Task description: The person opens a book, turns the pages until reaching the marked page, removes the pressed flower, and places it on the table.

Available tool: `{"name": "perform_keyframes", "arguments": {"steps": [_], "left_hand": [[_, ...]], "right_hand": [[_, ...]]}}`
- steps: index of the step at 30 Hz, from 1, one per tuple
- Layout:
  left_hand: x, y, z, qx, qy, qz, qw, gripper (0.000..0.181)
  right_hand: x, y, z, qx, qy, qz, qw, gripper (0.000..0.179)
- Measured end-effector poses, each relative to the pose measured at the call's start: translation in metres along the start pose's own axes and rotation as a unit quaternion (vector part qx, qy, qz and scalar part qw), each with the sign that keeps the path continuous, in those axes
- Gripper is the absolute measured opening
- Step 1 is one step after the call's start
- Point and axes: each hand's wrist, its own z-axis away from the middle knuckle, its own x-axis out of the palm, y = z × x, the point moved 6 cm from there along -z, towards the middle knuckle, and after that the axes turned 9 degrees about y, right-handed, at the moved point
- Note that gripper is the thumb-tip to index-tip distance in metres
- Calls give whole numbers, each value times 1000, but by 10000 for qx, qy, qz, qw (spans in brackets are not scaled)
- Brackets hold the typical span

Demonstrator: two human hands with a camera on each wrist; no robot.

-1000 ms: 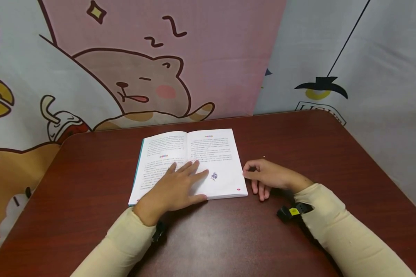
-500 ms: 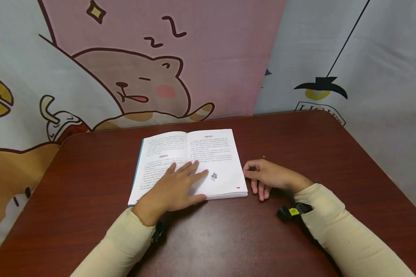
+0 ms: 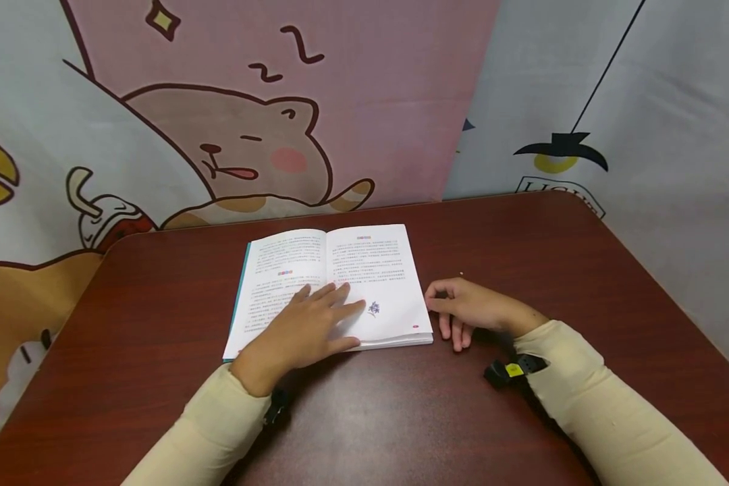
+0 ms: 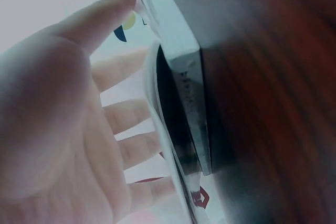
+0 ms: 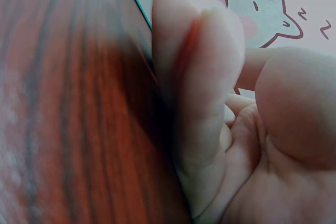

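An open book (image 3: 370, 260) with printed text and a small blue flower picture lies on the dark red-brown table (image 3: 370, 418). My left hand (image 3: 298, 334) rests spread across its lower middle, fingers straight over both pages and thumb near the front edge. In the left wrist view, the page block (image 4: 184, 51) shows beside that hand. At the book's right edge, my right hand (image 3: 474, 307) pinches the edge of the right page (image 3: 395, 317) between thumb and index finger. Its other fingers hang loosely down by the table. The page's lower corner stands slightly off the stack.
Behind the table hangs a cartoon-printed cloth (image 3: 389, 101) with a sleeping bear. A black wrist camera strap (image 3: 513, 370) with a yellow label sits under the right sleeve. The table's back edge runs just beyond the book.
The right page's lower corner has lifted slightly from the pages beneath, opening a thin gap at the front edge. Both hands have stayed almost in place. The head view has shifted a little.
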Motion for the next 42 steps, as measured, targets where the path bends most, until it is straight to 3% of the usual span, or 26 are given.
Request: {"name": "perform_keyframes", "arguments": {"steps": [25, 42], "left_hand": [[0, 5, 1, 224, 36, -44, 9997, 46], [-1, 6, 0, 221, 82, 14, 9997, 40]], "right_hand": [[0, 0, 0, 175, -7, -243, 9996, 27], [1, -1, -1, -188, -55, 23, 9998, 25]]}}
